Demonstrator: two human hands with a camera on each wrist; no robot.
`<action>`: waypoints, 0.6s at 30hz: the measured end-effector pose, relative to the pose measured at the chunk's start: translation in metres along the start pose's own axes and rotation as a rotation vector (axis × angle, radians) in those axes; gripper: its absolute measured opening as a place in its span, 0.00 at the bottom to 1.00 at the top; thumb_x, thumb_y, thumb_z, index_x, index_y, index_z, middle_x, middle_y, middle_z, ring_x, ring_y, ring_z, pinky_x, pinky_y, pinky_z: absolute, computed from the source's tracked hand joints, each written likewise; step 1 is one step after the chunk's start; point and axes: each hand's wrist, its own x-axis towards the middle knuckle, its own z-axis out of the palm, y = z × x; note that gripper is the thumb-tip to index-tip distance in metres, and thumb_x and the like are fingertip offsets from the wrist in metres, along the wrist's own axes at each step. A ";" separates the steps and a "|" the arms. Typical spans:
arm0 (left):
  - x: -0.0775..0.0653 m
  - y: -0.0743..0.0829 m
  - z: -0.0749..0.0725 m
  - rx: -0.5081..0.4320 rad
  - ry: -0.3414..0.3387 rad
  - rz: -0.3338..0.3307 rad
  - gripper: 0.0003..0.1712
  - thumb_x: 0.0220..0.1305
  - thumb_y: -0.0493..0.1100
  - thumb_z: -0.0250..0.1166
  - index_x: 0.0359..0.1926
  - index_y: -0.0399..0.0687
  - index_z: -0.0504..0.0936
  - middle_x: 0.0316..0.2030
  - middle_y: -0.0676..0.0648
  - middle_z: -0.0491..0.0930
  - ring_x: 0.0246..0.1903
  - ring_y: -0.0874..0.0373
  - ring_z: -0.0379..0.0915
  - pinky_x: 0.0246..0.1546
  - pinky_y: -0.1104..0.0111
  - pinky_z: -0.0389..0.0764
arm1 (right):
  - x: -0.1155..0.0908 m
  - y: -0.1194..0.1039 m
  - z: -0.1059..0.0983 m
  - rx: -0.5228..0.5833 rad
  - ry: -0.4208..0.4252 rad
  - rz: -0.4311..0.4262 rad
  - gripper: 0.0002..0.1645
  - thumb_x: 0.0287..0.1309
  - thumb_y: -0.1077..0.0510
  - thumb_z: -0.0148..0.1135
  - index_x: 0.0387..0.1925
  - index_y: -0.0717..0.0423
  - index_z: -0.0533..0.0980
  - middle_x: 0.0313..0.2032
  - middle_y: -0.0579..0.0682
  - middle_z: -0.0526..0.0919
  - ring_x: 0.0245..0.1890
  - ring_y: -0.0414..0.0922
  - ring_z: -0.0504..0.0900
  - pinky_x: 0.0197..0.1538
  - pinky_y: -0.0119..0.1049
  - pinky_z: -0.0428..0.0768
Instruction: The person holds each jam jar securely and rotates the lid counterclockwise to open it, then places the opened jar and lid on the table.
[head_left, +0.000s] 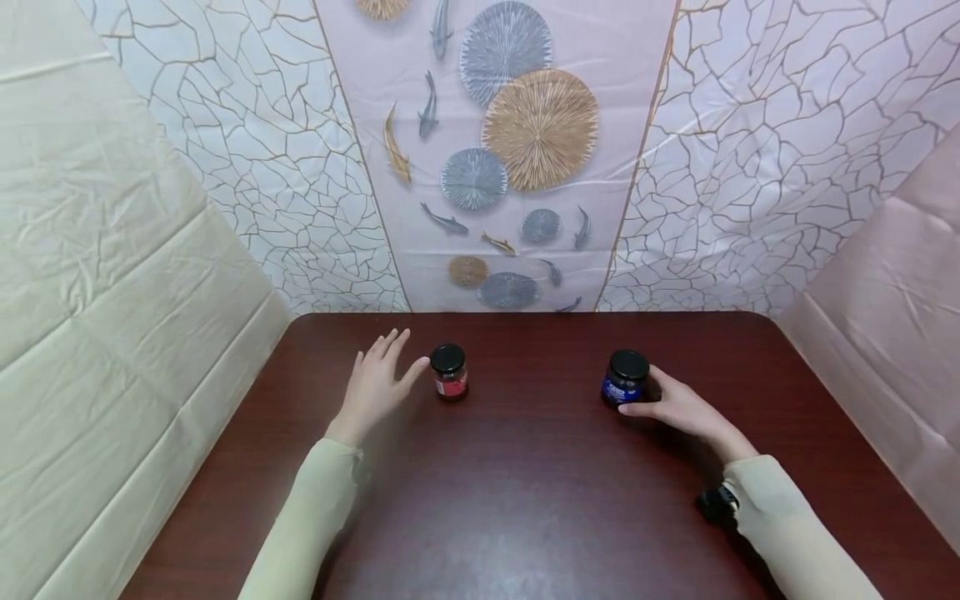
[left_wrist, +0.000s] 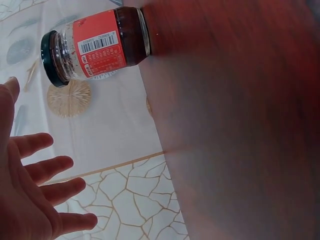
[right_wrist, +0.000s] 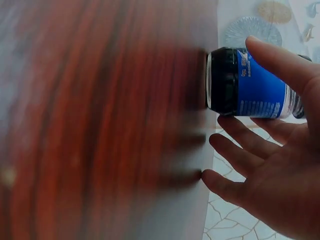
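Near the table's far side stands a small glass jar with a red label [head_left: 452, 386] and a black lid. My left hand [head_left: 375, 392] is just left of it, fingers spread and thumb toward the lid. In the left wrist view, a gap shows between that hand [left_wrist: 30, 185] and the red-label jar [left_wrist: 100, 45]. On the right, a dark jar with a blue label [head_left: 624, 379] stands upright on the table. My right hand [head_left: 690, 408] holds it from the right, thumb on the near side, fingers behind. The right wrist view shows the thumb across the blue label [right_wrist: 260, 85].
Both jars stand on a dark red-brown wooden table [head_left: 517, 492]. Behind its far edge hangs a patterned cloth [head_left: 480, 250] with discs and fish. Plain pale cloth [head_left: 135, 275] borders the left side, and more hangs at the right. A black device [head_left: 717, 504] is at the right cuff.
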 end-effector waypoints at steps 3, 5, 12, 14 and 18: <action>-0.001 -0.002 0.003 0.000 -0.006 -0.003 0.48 0.68 0.77 0.47 0.77 0.52 0.63 0.74 0.41 0.61 0.74 0.41 0.54 0.70 0.35 0.49 | 0.003 -0.001 0.002 0.001 0.005 -0.001 0.58 0.59 0.45 0.72 0.76 0.66 0.51 0.67 0.72 0.66 0.67 0.69 0.66 0.65 0.65 0.66; -0.001 -0.003 0.004 0.001 -0.008 -0.003 0.48 0.68 0.76 0.47 0.77 0.52 0.63 0.74 0.41 0.61 0.74 0.41 0.54 0.70 0.35 0.49 | 0.005 -0.001 0.004 0.002 0.010 0.001 0.57 0.59 0.44 0.72 0.76 0.66 0.51 0.67 0.72 0.67 0.66 0.68 0.67 0.65 0.64 0.67; -0.003 -0.003 0.004 -0.004 -0.003 -0.003 0.46 0.69 0.74 0.49 0.76 0.52 0.63 0.74 0.41 0.61 0.74 0.41 0.54 0.70 0.35 0.49 | 0.008 -0.002 0.006 -0.007 0.034 0.003 0.57 0.59 0.40 0.71 0.74 0.68 0.54 0.63 0.70 0.72 0.62 0.63 0.73 0.62 0.61 0.71; -0.003 -0.002 0.004 -0.006 -0.015 -0.002 0.46 0.69 0.74 0.48 0.76 0.52 0.63 0.74 0.41 0.61 0.74 0.40 0.53 0.70 0.35 0.49 | 0.007 -0.001 0.005 -0.010 0.038 0.007 0.57 0.59 0.40 0.71 0.74 0.67 0.54 0.63 0.70 0.72 0.62 0.63 0.73 0.62 0.61 0.71; -0.004 -0.001 0.005 -0.023 -0.029 -0.014 0.46 0.69 0.73 0.50 0.76 0.50 0.63 0.74 0.39 0.60 0.74 0.39 0.52 0.70 0.35 0.48 | 0.009 -0.002 0.004 -0.019 0.033 0.013 0.57 0.60 0.38 0.69 0.75 0.67 0.54 0.64 0.69 0.71 0.64 0.64 0.71 0.62 0.62 0.70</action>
